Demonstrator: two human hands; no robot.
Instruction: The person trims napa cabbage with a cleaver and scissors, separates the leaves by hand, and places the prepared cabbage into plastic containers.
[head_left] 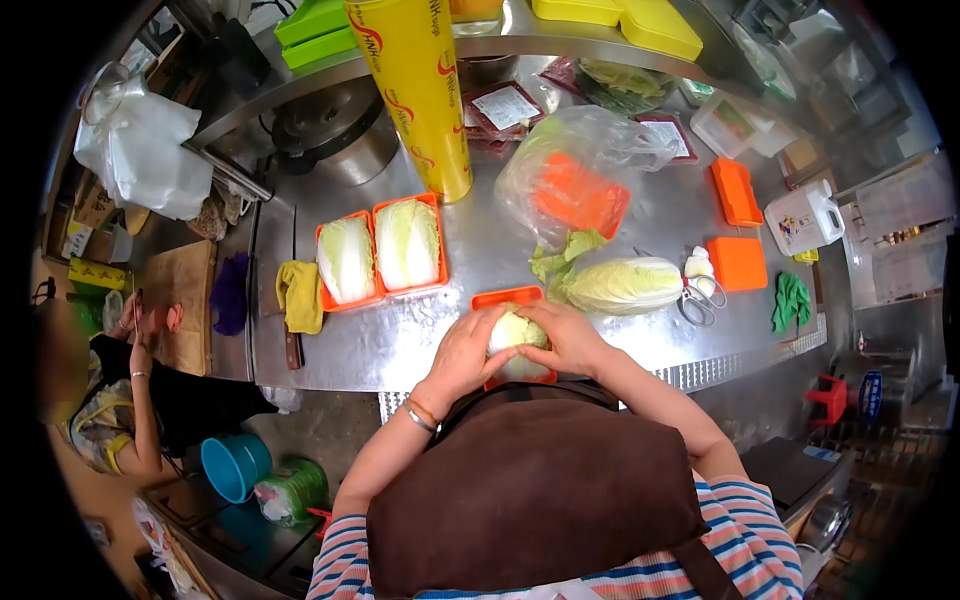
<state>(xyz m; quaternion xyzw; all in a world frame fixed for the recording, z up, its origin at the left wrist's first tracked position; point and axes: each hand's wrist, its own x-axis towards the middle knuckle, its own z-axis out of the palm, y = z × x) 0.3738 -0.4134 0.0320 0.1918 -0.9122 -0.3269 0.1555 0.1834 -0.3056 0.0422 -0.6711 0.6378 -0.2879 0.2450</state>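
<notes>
Both my hands are wrapped round a napa cabbage that sits in an orange tray at the front of the steel counter. My left hand covers its left side, and my right hand grips its right side, with the thumbs close together on top. Two more orange trays to the left each carry a napa cabbage. To my right lies a loose napa cabbage with leaf trimmings at its end, and scissors rest by its base.
A knife and yellow cloth lie left. A tall yellow roll stands behind the trays. A plastic bag holds orange trays. Further right are orange trays and a white jug. Another person works at a cutting board.
</notes>
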